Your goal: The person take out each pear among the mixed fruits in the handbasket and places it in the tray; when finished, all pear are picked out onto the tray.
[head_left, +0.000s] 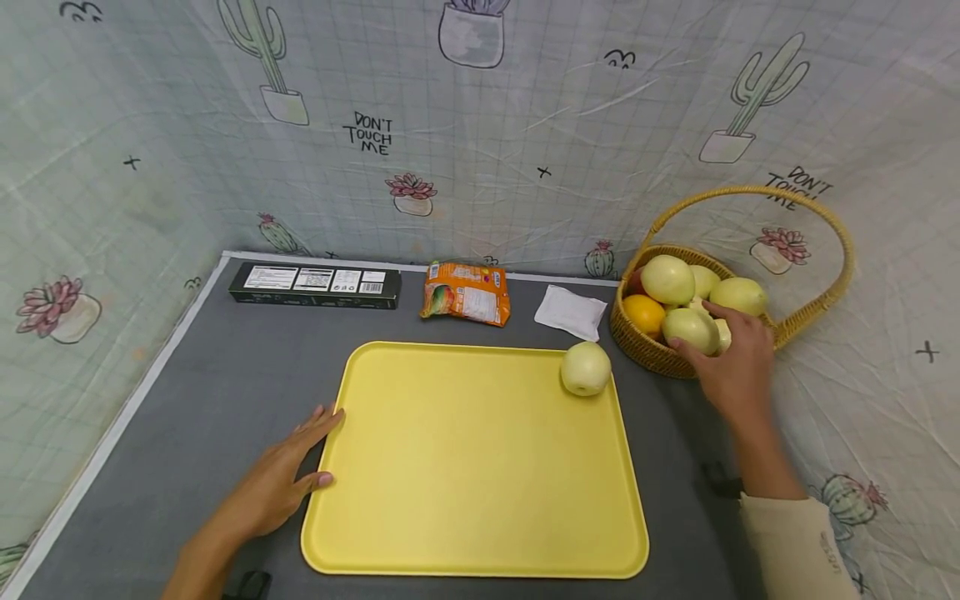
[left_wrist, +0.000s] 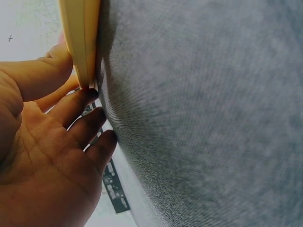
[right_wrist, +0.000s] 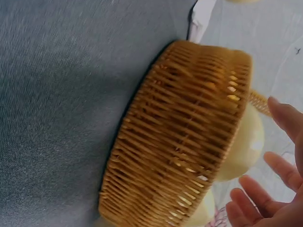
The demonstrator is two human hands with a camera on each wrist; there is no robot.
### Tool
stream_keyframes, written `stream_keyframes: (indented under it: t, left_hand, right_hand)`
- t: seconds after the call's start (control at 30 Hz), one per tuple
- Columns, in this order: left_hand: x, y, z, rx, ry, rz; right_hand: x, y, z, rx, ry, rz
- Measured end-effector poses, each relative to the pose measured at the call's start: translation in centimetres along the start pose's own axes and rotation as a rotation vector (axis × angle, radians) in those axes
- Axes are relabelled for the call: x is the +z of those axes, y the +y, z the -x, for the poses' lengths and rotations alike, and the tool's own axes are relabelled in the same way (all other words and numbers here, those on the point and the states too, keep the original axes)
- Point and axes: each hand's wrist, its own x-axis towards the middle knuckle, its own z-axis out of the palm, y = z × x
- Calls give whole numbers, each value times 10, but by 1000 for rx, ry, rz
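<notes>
My left hand (head_left: pixel 281 475) rests at the left edge of a yellow tray (head_left: pixel 465 467), thumb and forefinger over its rim. The left wrist view shows the other fingers stretched beside the tray's edge (left_wrist: pixel 80 42), their tips at the grey table. At the right, my right hand (head_left: pixel 731 358) reaches over a wicker basket (head_left: pixel 652 354). Its thumb and fingers are spread about a pale green apple (head_left: pixel 690 331); the right wrist view shows the fingertips (right_wrist: pixel 279 163) close beside the fruit. Another pale green apple (head_left: pixel 586 369) sits at the tray's far right corner.
An orange (head_left: pixel 643 315) and several pale fruits fill the basket, under its tall arched handle (head_left: pixel 840 242). Along the table's back lie a long black box (head_left: pixel 315 285), an orange snack packet (head_left: pixel 467 293) and a white packet (head_left: pixel 572 311). Patterned cloth hangs behind.
</notes>
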Motion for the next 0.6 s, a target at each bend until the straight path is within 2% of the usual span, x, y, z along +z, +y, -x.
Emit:
stream_keyframes:
  t: [0.33,0.43,0.6]
  left_hand:
    - [0,0,1,-3,3,2]
    - [0,0,1,-5,2,-1]
    - [0,0,1,-10,3,1]
  right_hand:
    - [1,12,-11,129,-229,79]
    - [2,13,-13,131,-256,90]
    - [4,15,-13,132,-254,84]
